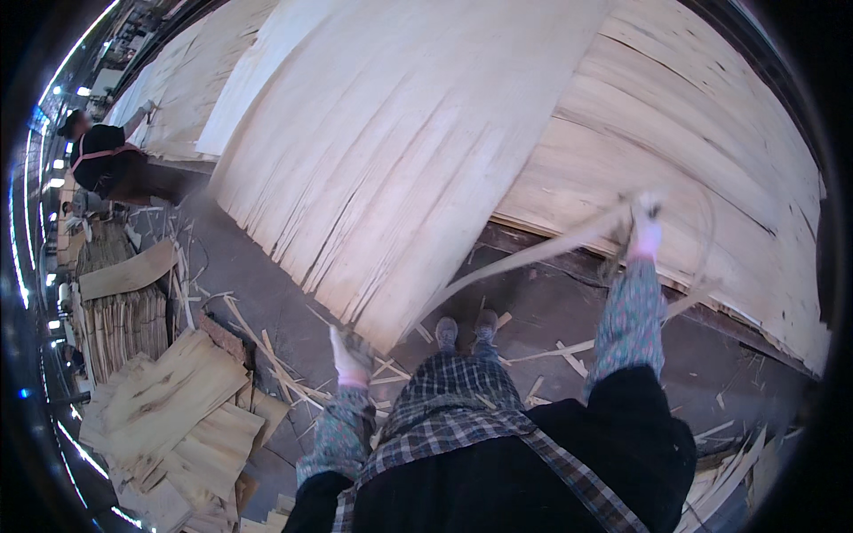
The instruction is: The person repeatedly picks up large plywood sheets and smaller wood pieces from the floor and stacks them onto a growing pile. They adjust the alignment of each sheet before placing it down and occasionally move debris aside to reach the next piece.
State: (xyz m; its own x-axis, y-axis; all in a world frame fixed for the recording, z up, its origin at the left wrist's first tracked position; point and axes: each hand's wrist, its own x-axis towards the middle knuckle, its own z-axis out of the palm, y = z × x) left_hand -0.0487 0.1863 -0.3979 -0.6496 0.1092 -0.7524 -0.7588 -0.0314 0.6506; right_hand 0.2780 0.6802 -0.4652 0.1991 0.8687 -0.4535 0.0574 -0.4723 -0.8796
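Note:
A large pale wood veneer sheet (400,153), with long splits along the grain, hangs off the layered stack towards me. My left hand (351,360), in a white glove, grips its near edge close to the lower corner. My right hand (644,223), also gloved, is raised over the stack's near edge and blurred. A long narrow veneer strip (533,253) is held in it. This strip curves down to the sheet's right edge near the corner; whether it is still joined there I cannot tell. Under the sheet, more veneer (666,153) lies spread, with dark grain streaks and cracks.
Scrap strips (273,360) litter the floor (266,286) around my shoes (448,330). At left are loose veneer pieces (180,393) and a bundled veneer stack (126,320). A co-worker (100,156) reaches over veneer at the far left. More scraps (726,480) lie at lower right.

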